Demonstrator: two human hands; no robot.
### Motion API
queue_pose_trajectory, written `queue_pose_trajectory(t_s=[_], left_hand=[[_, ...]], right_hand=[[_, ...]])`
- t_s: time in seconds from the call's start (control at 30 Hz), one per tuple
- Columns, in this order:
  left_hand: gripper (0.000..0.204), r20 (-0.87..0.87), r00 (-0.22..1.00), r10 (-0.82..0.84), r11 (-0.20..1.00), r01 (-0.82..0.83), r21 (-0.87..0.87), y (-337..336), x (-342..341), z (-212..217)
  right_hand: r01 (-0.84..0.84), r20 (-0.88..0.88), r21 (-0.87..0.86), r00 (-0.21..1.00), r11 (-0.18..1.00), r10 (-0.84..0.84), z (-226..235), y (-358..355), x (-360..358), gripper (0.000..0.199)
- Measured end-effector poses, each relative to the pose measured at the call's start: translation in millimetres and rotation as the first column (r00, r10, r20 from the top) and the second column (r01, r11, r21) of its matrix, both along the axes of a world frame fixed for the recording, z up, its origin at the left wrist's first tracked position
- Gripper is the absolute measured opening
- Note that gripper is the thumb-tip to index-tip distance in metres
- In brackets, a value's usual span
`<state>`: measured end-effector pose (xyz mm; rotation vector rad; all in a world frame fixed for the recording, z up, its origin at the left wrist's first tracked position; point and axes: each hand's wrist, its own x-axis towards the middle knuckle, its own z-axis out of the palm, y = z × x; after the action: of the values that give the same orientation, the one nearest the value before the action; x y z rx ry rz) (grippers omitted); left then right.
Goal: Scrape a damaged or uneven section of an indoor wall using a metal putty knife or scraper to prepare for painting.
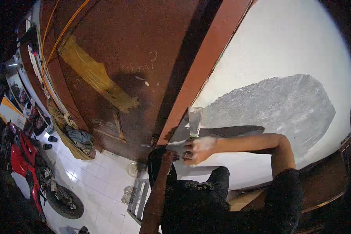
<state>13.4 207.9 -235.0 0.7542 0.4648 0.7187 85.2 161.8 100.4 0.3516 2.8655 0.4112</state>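
Note:
My right hand is closed round the handle of a putty knife. The knife's broad, pale blade points up and lies close to the wall, beside the reddish-brown door frame. Whether the blade touches the wall I cannot make out. A large grey rough patch spreads over the white wall, to the right of the blade. Down by my dark-clad knee is my left hand, close to the foot of the frame. Its fingers are dim and partly hidden, so their grip does not show.
A brown door with a yellowish strip stands ahead to the left. A metal step is beside my left forearm. On the tiled floor are a round container and, further left, a red motorcycle. Brown furniture stands at right.

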Motion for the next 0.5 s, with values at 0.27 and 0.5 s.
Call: queue_pose_trajectory(t_s=[0.27, 0.5], left_hand=[[0.037, -0.072, 0.997, 0.03, 0.997, -0.025, 0.074, -4, 0, 18], [0.034, -0.127, 0.992, 0.023, 0.999, -0.019, 0.033, 2, -12, 32]], right_hand=[[0.164, 0.408, -0.35, 0.913, 0.922, -0.007, -17, -2, 21, 0.02], [-0.473, -0.534, -0.402, 0.817, 0.784, 0.219, -119, -16, 22, 0.033]])
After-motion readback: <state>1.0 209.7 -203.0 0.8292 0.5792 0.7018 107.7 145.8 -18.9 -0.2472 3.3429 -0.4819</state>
